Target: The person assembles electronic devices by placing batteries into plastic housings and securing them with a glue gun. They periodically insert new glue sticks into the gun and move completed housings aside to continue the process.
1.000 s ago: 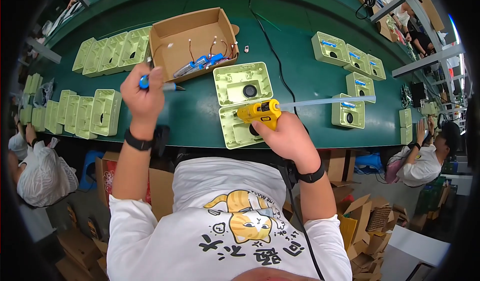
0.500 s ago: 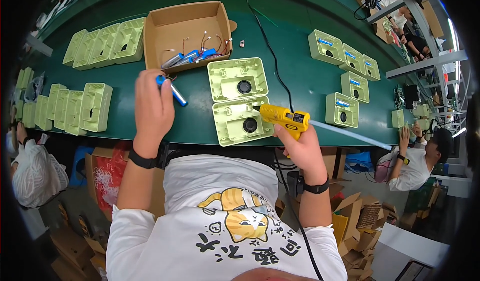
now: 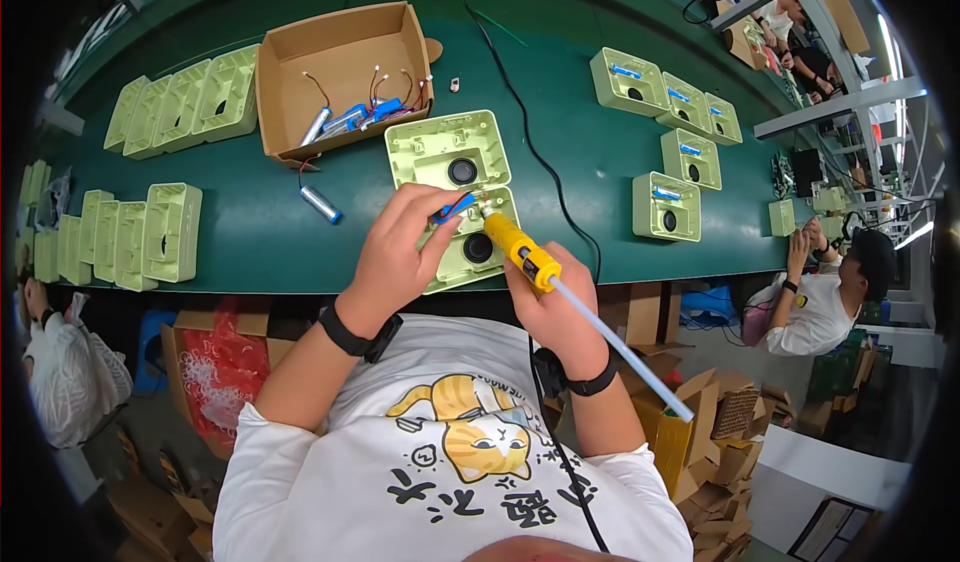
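My left hand pinches a small blue cylindrical battery with thin wires. It holds the battery over the upper part of the nearer pale green plastic housing, which has a round black speaker in it. My right hand is wrapped round a yellow hot glue gun, with a long whitish glue stick out of its back. The gun's nozzle is close to the battery; whether they touch I cannot tell. A second open housing with a speaker adjoins on the far side.
Left of the housings lies a loose battery. A cardboard box behind it holds several wired batteries. Green housings stand in rows at the left; others with batteries sit at the right. A black cable crosses the green table.
My left hand has moved right, from beside the cardboard box to the nearer housing, carrying a battery. The glue gun has turned, its nozzle now pointing farther away and its stick toward me.
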Motion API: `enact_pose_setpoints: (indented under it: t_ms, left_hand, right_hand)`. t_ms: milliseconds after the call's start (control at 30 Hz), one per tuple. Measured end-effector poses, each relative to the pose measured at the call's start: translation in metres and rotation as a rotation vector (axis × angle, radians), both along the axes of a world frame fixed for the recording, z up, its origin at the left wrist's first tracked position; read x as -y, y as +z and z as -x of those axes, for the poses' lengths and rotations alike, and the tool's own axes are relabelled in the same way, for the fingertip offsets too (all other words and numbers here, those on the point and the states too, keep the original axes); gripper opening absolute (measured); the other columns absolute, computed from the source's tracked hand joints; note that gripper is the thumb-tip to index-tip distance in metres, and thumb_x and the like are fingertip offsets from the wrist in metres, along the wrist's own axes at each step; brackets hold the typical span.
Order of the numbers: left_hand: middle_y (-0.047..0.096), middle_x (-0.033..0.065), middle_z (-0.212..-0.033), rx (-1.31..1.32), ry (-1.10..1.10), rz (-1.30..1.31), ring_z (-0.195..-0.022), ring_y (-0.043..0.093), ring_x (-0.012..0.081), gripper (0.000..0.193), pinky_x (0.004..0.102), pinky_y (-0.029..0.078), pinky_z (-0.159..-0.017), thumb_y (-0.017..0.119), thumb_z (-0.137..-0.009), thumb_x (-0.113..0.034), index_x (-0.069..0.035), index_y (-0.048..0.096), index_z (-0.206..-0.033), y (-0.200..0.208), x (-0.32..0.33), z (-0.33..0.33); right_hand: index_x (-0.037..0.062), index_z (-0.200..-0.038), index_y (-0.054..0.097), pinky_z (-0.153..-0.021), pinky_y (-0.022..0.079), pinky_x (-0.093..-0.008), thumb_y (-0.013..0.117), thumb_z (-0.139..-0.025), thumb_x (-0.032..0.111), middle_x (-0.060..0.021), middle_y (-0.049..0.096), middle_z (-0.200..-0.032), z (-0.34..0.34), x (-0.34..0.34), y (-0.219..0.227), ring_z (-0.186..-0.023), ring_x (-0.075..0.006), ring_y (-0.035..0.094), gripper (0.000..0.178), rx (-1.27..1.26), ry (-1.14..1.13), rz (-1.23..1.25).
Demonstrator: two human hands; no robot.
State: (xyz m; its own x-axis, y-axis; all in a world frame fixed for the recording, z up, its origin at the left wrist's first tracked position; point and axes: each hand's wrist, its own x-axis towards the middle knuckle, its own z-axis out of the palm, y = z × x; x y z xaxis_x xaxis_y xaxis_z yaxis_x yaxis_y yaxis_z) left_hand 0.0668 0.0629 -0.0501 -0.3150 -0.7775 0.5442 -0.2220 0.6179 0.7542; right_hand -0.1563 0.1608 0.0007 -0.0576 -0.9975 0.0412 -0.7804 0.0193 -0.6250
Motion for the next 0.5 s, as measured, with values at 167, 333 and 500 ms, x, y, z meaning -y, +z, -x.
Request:
enact_pose_setpoints:
  t_ms: [167, 333, 500]
  left_hand:
    - [0.079, 0.0150, -0.123, 0.003, 0.032, 0.050, -0.108, 0.078, 0.0338, 0.032, 0.0421, 0.063, -0.093, 0.080, -0.097, 0.005, -0.001, 0.077, -0.128, -0.003, 0.002, -0.003]
    - [0.080, 0.0146, -0.125, 0.040, -0.010, 0.075, -0.106, 0.079, 0.0332, 0.031, 0.0414, 0.064, -0.093, 0.079, -0.096, 0.008, -0.001, 0.079, -0.125, -0.002, 0.002, -0.009]
    - [0.077, 0.0118, -0.120, 0.053, -0.081, -0.068, -0.101, 0.079, 0.0298, 0.030, 0.0399, 0.064, -0.087, 0.079, -0.094, 0.009, -0.002, 0.082, -0.121, 0.006, 0.000, -0.012]
  right_hand:
    - [-0.0029, -0.108, 0.079, -0.066, 0.054, -0.0438, 0.080, -0.102, 0.011, -0.0191, 0.074, -0.087, -0.001, 0.000, -0.002, -0.073, -0.0383, 0.070, 0.015, 0.018, -0.023, 0.006]
    - [-0.0054, -0.112, 0.079, -0.068, 0.057, -0.0386, 0.081, -0.103, 0.012, -0.0166, 0.079, -0.090, 0.004, -0.004, -0.006, -0.073, -0.0288, 0.074, 0.019, 0.183, -0.037, 0.014]
    - [-0.0070, -0.116, 0.079, -0.070, 0.058, -0.0349, 0.082, -0.104, 0.013, -0.0142, 0.083, -0.093, 0.016, -0.010, -0.013, -0.076, -0.0213, 0.076, 0.024, 0.224, -0.068, 0.022]
